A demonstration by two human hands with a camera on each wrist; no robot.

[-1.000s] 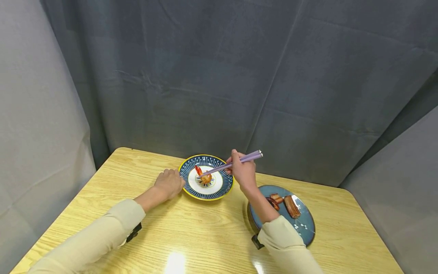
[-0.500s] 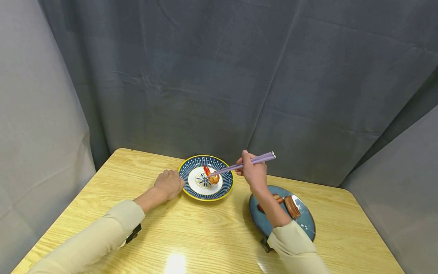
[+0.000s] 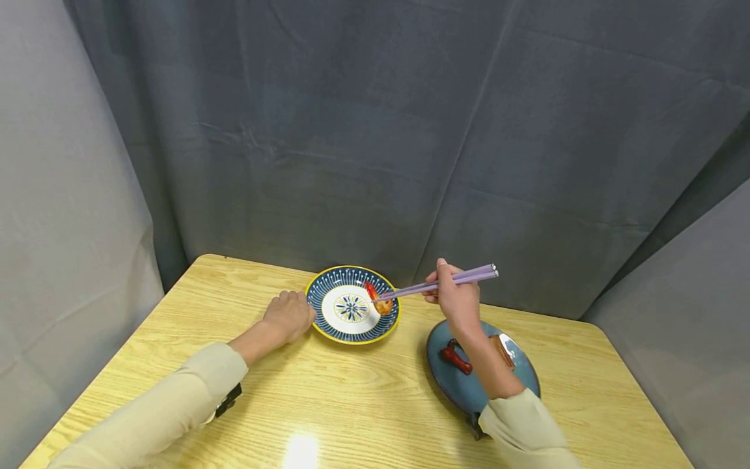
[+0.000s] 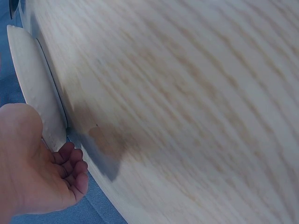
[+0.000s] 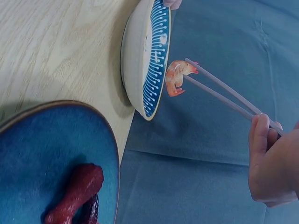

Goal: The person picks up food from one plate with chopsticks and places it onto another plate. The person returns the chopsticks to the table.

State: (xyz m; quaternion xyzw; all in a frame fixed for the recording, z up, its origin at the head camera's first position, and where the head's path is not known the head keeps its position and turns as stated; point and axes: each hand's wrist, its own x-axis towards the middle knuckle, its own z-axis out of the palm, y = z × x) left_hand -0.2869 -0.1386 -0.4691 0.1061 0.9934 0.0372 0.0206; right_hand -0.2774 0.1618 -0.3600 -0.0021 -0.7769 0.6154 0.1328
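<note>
My right hand (image 3: 461, 303) holds a pair of lilac chopsticks (image 3: 477, 272) in a pinch between thumb and fingers. Between their tips is a cooked shrimp (image 3: 384, 307) with a red tail. In the right wrist view the shrimp (image 5: 175, 77) hangs over the rim of a blue-and-white patterned bowl (image 5: 156, 70). My left hand (image 3: 290, 314) grips the left rim of that shallow, yellow-edged bowl (image 3: 336, 319). Its fingers curl at the bowl's edge in the left wrist view, where the bowl's pale underside (image 4: 37, 79) shows.
To the right, a blue plate (image 3: 451, 384) bears a dark red drumstick (image 3: 456, 359) and a brown slab of meat (image 3: 502, 350), partly hidden by my right forearm. A grey curtain (image 3: 328, 143) hangs behind the wooden table (image 3: 328, 404).
My right hand has moved rightward with the chopsticks, bringing the shrimp from the bowl's middle to its right rim. The drumstick came out from behind my forearm. My left hand stayed put.
</note>
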